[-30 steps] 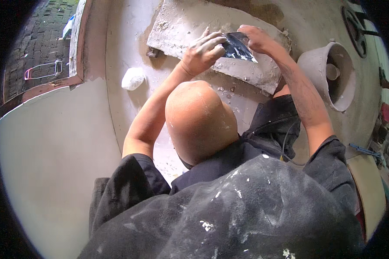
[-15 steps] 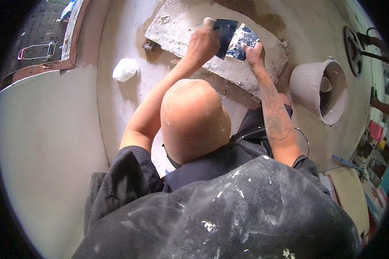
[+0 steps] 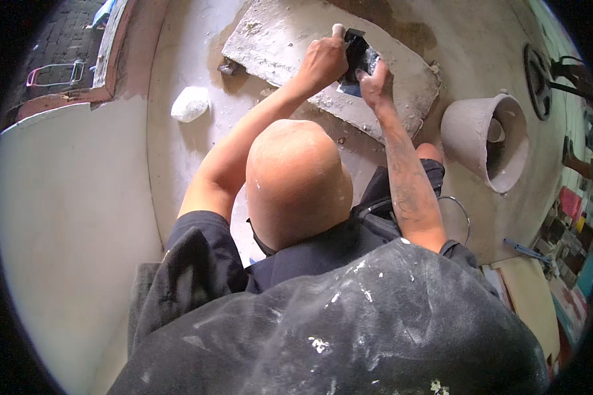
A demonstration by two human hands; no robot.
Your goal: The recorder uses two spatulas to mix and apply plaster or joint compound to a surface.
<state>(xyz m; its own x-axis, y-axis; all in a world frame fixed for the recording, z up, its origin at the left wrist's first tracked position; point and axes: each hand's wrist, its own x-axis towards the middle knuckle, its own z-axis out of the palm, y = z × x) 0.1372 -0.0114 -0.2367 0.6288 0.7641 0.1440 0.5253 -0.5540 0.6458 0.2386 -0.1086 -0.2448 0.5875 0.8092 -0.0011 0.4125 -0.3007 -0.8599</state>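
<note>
My left hand (image 3: 324, 64) is closed on a dark flat scraper (image 3: 355, 43), thumb pointing up along its edge. Opposite it, my right hand (image 3: 377, 87) grips a second flat scraper (image 3: 350, 88), of which only a lower corner shows clearly. The two blades overlap, one against the other. Both hands are above a pale, plaster-crusted slab (image 3: 290, 39) that lies at an angle, its surface lumpy and rough. How much plaster is on the blades is mostly hidden. My bare left knee (image 3: 300, 178) rises between my forearms.
A grey plaster-coated bucket (image 3: 464, 130) lies tipped on the right, with a round object inside. At left sits a white lump or bag (image 3: 190, 105). A dark wheel (image 3: 539, 80) stands at far right, above cluttered tools. A pale panel (image 3: 79, 230) fills the left side.
The blades were side by side and now overlap. My right hand has moved left, toward my left hand, and the silvery, plaster-smeared face of its scraper is now largely covered.
</note>
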